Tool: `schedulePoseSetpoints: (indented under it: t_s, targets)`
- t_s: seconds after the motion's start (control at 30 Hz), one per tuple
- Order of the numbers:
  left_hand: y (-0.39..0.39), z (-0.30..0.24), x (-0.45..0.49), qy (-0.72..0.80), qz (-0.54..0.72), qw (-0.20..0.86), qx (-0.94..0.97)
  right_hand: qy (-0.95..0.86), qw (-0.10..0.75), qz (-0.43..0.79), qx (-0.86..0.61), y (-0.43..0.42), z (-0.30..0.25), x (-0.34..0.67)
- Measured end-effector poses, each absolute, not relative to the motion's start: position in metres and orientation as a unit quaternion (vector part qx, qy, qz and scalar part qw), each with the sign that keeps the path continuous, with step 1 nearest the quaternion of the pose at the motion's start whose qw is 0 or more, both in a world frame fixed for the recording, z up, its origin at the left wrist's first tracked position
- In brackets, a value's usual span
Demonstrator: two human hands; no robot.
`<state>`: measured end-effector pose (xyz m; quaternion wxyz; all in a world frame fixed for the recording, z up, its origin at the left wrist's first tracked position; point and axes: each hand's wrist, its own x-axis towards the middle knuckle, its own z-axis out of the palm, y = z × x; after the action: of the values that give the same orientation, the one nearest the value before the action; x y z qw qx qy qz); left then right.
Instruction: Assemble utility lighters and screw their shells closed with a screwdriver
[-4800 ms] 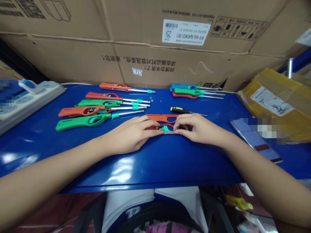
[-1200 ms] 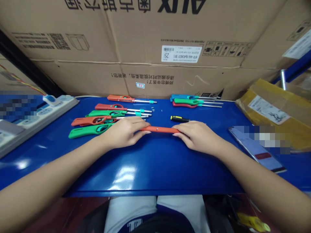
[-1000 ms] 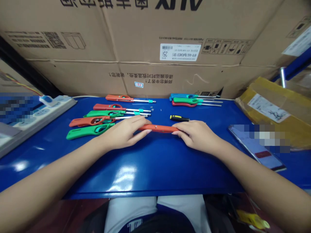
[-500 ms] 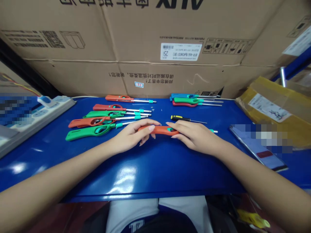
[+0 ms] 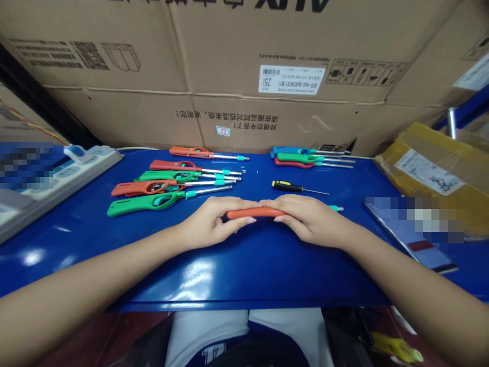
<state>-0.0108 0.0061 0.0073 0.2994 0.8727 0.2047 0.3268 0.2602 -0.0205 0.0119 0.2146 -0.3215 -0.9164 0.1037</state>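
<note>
Both hands grip an orange gas lighter (image 5: 254, 211) held level above the blue table (image 5: 275, 275). My left hand (image 5: 214, 219) is closed on the handle's left end, thumb below and fingers along the top. Wrapped round the right part is my right hand (image 5: 311, 219), which hides the trigger and most of the barrel; a teal band (image 5: 336, 208) shows beyond it. Behind my hands lies a black and yellow screwdriver (image 5: 288, 186). To the left rest several green and orange lighters, among them a green lighter (image 5: 133, 205) nearest me.
A blue lighter (image 5: 292, 151), a green one and a red one lie stacked at the back. On the right are a phone (image 5: 412, 239) and a yellow-taped parcel (image 5: 424, 158). A power strip (image 5: 87, 163) stands left. A large cardboard box (image 5: 214, 66) walls off the back.
The orange lighter has been turned, so its teal trigger no longer shows. My left fingers have closed along the handle, and the fingertips of both hands are closer together.
</note>
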Motion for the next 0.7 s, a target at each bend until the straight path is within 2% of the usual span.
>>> schedulePoseSetpoints:
  t_s: [0.13,0.47,0.7]
  targets:
    - [0.005,0.007,-0.01,0.223,0.312,0.311,0.869,-0.909,0.194,0.102,-0.354,-0.021,0.011,0.259]
    - [0.004,0.009,-0.009,0.232,0.271,0.381,0.853,-0.906,0.202,0.126,-0.349,-0.024,0.008,0.252]
    - [0.023,0.008,-0.024,0.243,0.288,0.391,0.84,-0.902,0.169,0.042,-0.396,-0.02,0.014,0.264]
